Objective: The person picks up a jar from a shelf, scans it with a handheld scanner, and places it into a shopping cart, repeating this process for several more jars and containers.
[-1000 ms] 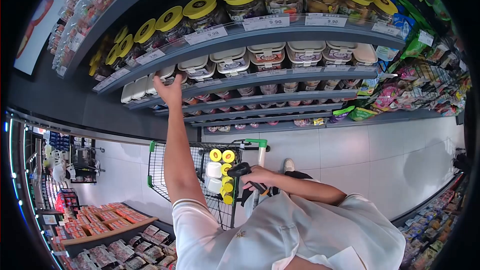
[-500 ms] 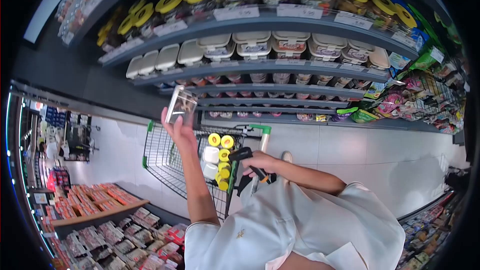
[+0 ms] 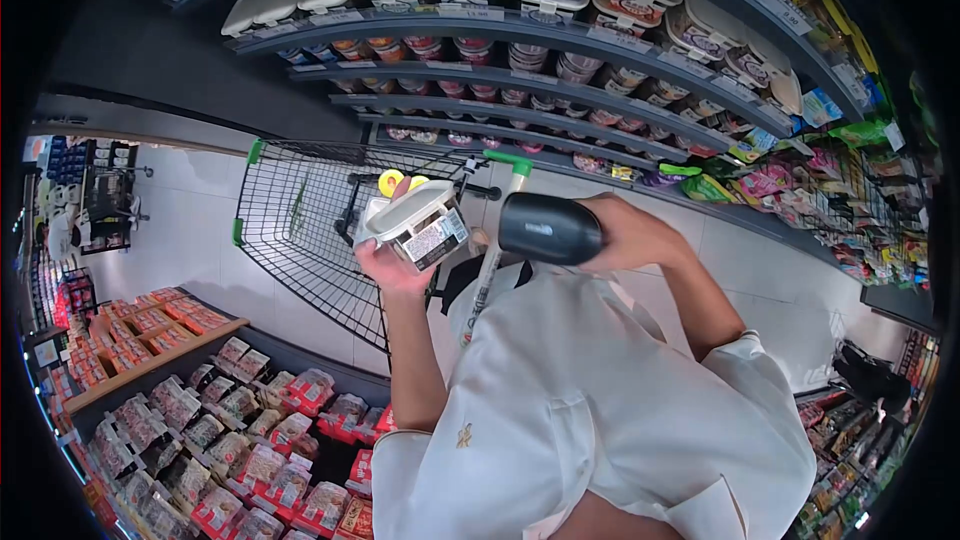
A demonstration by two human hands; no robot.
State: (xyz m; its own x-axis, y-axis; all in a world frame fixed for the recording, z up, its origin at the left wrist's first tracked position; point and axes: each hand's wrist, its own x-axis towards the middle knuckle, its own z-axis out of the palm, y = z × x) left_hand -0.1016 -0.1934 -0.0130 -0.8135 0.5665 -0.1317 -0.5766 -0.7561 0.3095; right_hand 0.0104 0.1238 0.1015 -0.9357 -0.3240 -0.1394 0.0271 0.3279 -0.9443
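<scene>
A clear plastic tub with a white lid (image 3: 425,225) is in my left hand (image 3: 400,265), its fingers wrapped round it and its printed label turned toward the right. Close to its right, my right hand (image 3: 632,232) grips a black handheld scanner (image 3: 549,228), raised in front of my chest. Most of the scanner's handle is hidden behind its head. Behind the tub, yellow-lidded jars (image 3: 391,181) lie in the shopping cart (image 3: 300,225), partly covered by my left hand and the tub.
Shelves (image 3: 560,32) hold white-lidded tubs and small cups. Packaged goods (image 3: 240,440) fill a low display at the lower left, beside a wooden-edged stand (image 3: 160,360). Bagged goods (image 3: 765,190) hang at the right.
My left hand has brought the tub down and nearer my body, turning its label into view. My right hand has raised the scanner beside it. The view has shifted lower along the shelves.
</scene>
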